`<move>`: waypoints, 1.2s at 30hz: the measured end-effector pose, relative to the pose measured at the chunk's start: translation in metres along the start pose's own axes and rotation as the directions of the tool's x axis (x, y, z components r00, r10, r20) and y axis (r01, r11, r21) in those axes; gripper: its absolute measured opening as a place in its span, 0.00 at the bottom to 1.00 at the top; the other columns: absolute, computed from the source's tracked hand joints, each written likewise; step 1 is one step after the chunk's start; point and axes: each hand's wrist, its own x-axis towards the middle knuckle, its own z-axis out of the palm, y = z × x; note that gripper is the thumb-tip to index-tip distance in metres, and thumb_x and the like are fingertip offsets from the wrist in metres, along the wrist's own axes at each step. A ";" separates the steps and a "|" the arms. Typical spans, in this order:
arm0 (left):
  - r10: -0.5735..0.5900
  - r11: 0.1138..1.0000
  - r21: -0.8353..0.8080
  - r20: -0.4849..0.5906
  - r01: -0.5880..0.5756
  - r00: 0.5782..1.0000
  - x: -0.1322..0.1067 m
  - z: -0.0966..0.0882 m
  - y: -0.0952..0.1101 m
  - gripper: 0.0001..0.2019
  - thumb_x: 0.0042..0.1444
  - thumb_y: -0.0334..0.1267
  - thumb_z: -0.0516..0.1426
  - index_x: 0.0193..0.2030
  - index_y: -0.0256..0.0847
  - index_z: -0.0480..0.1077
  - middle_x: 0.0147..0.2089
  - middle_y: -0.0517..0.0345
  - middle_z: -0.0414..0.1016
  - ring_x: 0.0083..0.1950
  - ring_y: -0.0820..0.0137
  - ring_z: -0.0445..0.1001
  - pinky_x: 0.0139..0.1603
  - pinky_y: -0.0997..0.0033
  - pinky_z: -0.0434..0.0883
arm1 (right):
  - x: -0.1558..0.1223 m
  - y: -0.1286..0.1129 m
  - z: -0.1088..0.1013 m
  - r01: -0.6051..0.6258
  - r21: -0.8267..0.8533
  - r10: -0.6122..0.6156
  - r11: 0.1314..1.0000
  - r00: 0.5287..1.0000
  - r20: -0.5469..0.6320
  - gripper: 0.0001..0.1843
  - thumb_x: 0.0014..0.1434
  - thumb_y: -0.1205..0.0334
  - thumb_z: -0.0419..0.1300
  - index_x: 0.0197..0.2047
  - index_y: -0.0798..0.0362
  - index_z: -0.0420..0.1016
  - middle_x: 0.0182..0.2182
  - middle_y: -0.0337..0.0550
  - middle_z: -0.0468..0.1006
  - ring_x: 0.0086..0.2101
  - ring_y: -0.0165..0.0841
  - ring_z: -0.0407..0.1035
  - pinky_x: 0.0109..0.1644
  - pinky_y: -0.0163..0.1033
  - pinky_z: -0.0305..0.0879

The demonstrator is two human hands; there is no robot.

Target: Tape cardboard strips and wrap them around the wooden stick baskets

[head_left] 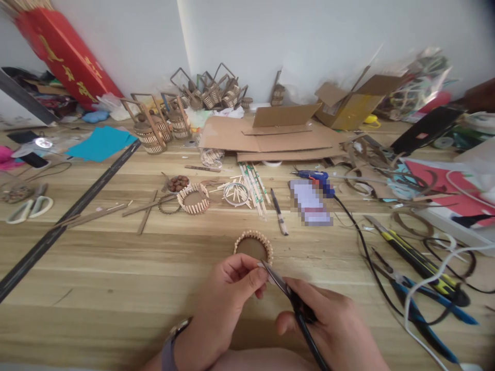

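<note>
My left hand [240,286] is closed in a pinch on a small pale piece [260,264], mostly hidden by the fingertips. My right hand [328,314] grips black-handled scissors [288,290], their metal tips beside the left thumb and touching or nearly touching the piece. Just beyond the fingers sits a round brown base ringed with short upright wooden sticks [253,247], its near side hidden by my hands. A second stick-ringed base [193,199] lies farther back to the left.
Loose sticks [236,193], a pen [279,212] and a blue glue gun [313,178] lie ahead. On the right are a yellow-black utility knife [417,255], blue-handled pliers [417,314] and cables. Cardboard [266,134] and little handled buckets [150,134] stand at the back.
</note>
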 end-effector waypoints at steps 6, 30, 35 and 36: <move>-0.002 1.000 -0.007 0.035 0.002 0.999 0.000 0.000 -0.002 0.12 0.48 0.43 0.66 0.26 0.38 0.71 0.22 0.63 0.69 0.26 0.76 0.64 0.30 0.74 0.60 | -0.021 0.046 -0.010 -0.241 -0.264 0.197 0.934 0.964 -0.181 0.23 0.61 0.39 0.53 0.50 0.44 0.72 0.28 0.40 0.82 0.23 0.39 0.77 0.24 0.37 0.66; 0.017 0.999 0.033 0.045 -0.019 0.999 -0.012 0.004 0.001 0.12 0.53 0.43 0.61 0.25 0.38 0.71 0.23 0.59 0.72 0.25 0.73 0.68 0.27 0.75 0.64 | 0.014 -0.015 -0.014 -0.123 0.326 0.124 0.937 0.992 0.019 0.14 0.64 0.58 0.52 0.27 0.50 0.70 0.21 0.35 0.71 0.24 0.29 0.66 0.28 0.31 0.63; 0.100 0.991 0.090 -0.031 -0.097 0.994 -0.012 0.004 0.006 0.12 0.55 0.46 0.60 0.30 0.38 0.72 0.26 0.59 0.72 0.26 0.74 0.67 0.28 0.75 0.65 | 0.009 -0.007 -0.022 -0.201 0.280 0.205 0.939 0.979 0.015 0.15 0.63 0.57 0.51 0.26 0.50 0.66 0.21 0.35 0.69 0.24 0.28 0.64 0.25 0.31 0.60; 0.064 0.992 0.110 0.020 -0.066 0.998 -0.013 0.004 0.006 0.13 0.54 0.47 0.60 0.33 0.37 0.72 0.26 0.59 0.72 0.26 0.74 0.67 0.28 0.75 0.65 | 0.009 -0.008 -0.022 -0.203 0.279 0.205 0.939 0.979 0.023 0.15 0.63 0.57 0.51 0.26 0.50 0.67 0.21 0.35 0.68 0.23 0.28 0.63 0.25 0.31 0.60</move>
